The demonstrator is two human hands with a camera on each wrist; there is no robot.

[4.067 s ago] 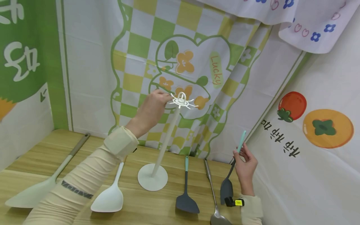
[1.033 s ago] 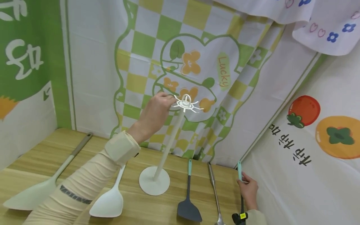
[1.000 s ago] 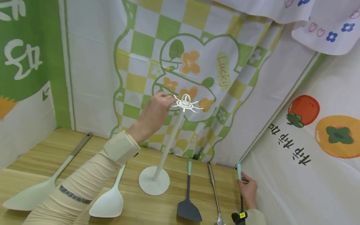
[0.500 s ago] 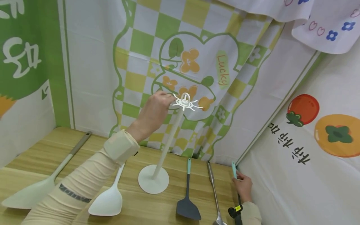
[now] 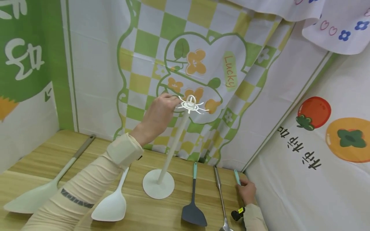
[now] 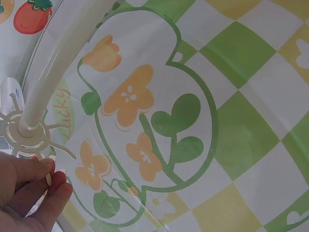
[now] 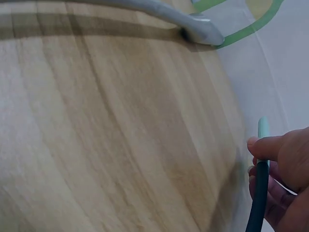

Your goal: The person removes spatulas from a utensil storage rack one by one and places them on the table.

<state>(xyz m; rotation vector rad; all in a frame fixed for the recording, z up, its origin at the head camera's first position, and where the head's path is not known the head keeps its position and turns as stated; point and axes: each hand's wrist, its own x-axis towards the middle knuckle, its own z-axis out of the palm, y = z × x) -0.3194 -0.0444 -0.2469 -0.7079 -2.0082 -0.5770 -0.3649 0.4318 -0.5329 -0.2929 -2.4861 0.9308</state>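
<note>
In the head view a white utensil rack [image 5: 175,144] stands upright on a round base, with a ring of hooks on top. My left hand [image 5: 157,117] pinches one of those hooks between thumb and fingers, as the left wrist view confirms. At the far right, my right hand [image 5: 247,191] holds a cooking utensil [image 5: 237,176] by its teal handle, low at the table's back right. In the right wrist view its dark shaft [image 7: 259,193] runs down past my curled fingers. The utensil's head is hidden by my wrist and camera.
On the wooden table [image 5: 164,215] lie a dark teal-handled turner [image 5: 193,214], a steel utensil [image 5: 218,184], a white turner [image 5: 111,205] and a large pale turner [image 5: 37,197]. A checked curtain [image 5: 144,41] hangs behind; white printed cloth [image 5: 289,199] borders the right.
My right hand has lowered the teal-handled utensil from its raised position toward the table, then shifted it left toward the steel utensil. My left hand keeps hold of the rack's hook.
</note>
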